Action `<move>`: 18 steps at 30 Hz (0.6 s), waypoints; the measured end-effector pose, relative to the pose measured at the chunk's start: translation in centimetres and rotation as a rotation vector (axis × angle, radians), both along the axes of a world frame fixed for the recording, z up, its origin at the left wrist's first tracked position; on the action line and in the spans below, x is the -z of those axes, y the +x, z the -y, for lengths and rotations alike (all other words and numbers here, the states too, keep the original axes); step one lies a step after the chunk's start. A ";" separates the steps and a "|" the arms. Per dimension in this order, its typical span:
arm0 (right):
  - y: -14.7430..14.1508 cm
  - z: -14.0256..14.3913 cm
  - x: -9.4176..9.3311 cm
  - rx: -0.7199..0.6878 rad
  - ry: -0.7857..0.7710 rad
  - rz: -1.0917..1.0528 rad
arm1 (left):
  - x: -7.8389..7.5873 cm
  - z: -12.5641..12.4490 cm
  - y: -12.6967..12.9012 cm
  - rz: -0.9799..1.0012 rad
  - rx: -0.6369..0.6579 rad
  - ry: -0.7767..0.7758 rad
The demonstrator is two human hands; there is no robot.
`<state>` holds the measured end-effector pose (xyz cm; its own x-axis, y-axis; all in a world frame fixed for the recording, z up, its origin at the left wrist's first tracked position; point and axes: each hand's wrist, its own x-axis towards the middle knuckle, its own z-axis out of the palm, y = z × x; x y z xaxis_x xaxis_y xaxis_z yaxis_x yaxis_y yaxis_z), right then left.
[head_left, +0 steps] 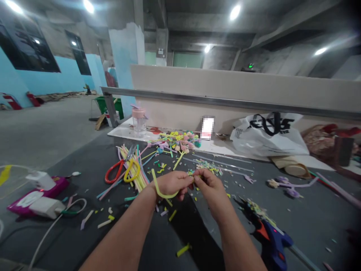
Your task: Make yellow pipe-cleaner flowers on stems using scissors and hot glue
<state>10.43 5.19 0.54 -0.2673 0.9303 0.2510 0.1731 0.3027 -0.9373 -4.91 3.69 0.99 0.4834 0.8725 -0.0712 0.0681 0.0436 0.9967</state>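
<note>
My left hand (175, 183) is closed, its thumb and fingers pinched together over the dark table. A bent yellow pipe cleaner (163, 195) comes out from under this hand and curves up past the wrist. My right hand (209, 187) meets it fingertip to fingertip, also pinching. A little yellow-green shows between the fingers of both hands; the rest there is hidden. To the left, scissors (130, 169) with one red and one yellow handle lie on a bundle of pastel pipe cleaners (140, 181). Beyond the hands is a heap of fuzzy pipe-cleaner flowers (180, 140).
A blue glue gun (278, 241) lies at the right front, with clear glue sticks (225, 162) farther back. Cut scraps litter the dark table. At left are a purple power strip (56, 186) and cables. Behind stand a clear bottle (139, 122) and white bag (267, 135).
</note>
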 end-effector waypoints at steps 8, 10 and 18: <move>0.1 0.1 0.0 0.053 0.059 0.065 | 0.0 0.0 0.6 0.012 -0.048 -0.092; 0.0 0.2 -0.1 0.080 0.069 0.079 | 0.1 0.2 0.8 0.001 -0.064 -0.103; -0.2 0.5 0.3 0.169 0.081 0.117 | -0.4 0.6 1.2 -0.125 -0.066 -0.063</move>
